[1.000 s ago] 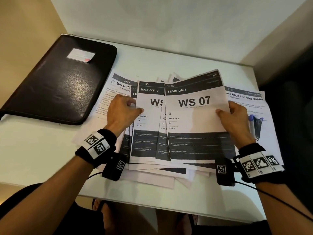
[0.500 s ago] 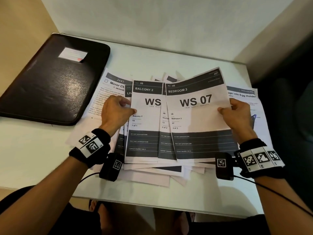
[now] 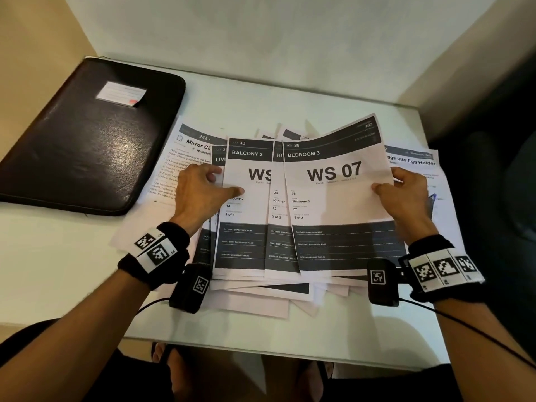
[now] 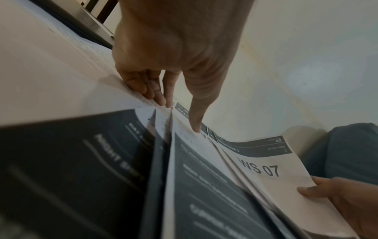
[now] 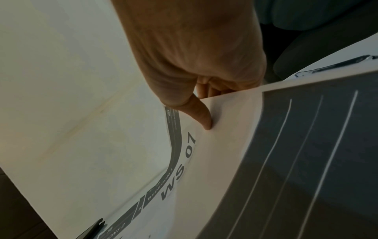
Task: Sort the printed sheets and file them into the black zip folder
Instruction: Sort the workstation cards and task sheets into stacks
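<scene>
— Holding what?
— Right hand [image 3: 406, 195] pinching the Bedroom 3 sheet [image 3: 339, 198] at its edge; left hand [image 3: 200, 192] gripping the Balcony 2 sheet [image 3: 246, 216], thumb on top. Fanned apart, probably to read headings for sorting.
— And the folder [image 3: 87, 134]?
— Lying shut on the tabletop [image 3: 52, 271], left of the paper pile [image 3: 261, 297]. Contents hidden; nothing visibly filed yet.

Folder [image 3: 95, 140] lies left of the sheets [image 3: 333, 198]; both on table [image 3: 58, 271].
</scene>
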